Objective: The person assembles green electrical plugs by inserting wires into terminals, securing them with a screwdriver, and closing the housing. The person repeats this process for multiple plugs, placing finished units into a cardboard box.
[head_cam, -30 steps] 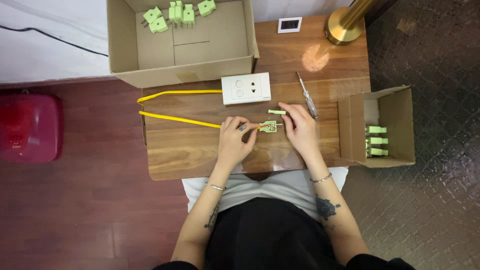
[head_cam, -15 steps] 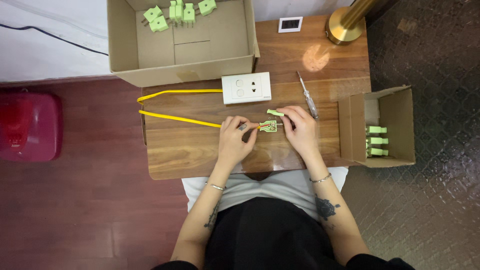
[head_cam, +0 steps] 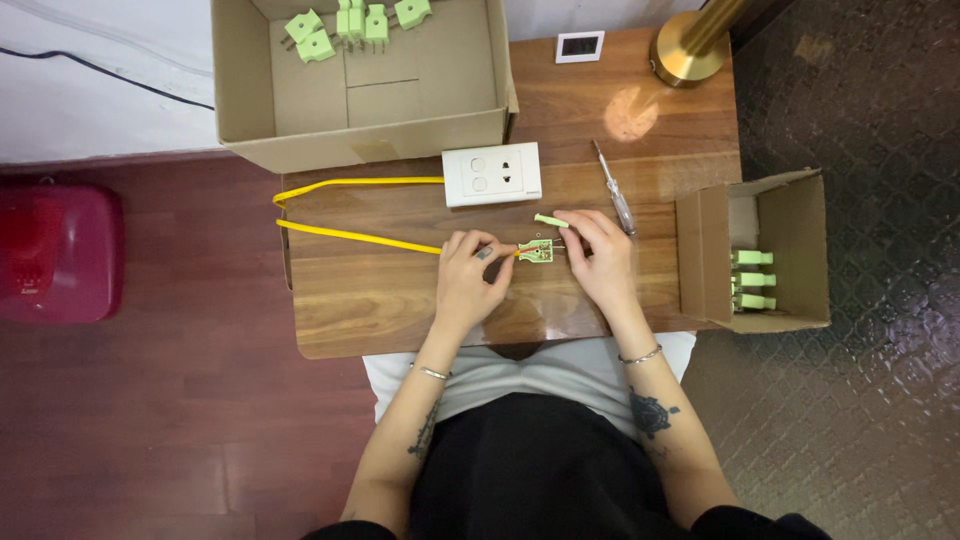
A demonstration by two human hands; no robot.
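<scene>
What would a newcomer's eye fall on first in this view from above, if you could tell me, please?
Most likely the bright yellow cable running across the wooden table to the middle, where the left hand and right hand meet over a small opened green plug. Next come the large cardboard box of green plugs at the top and the white socket plate below it.

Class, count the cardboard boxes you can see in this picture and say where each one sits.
2. A large box at the table's far edge, holding green plugs, and a small box at its right edge, on its side, with more plugs.
</scene>
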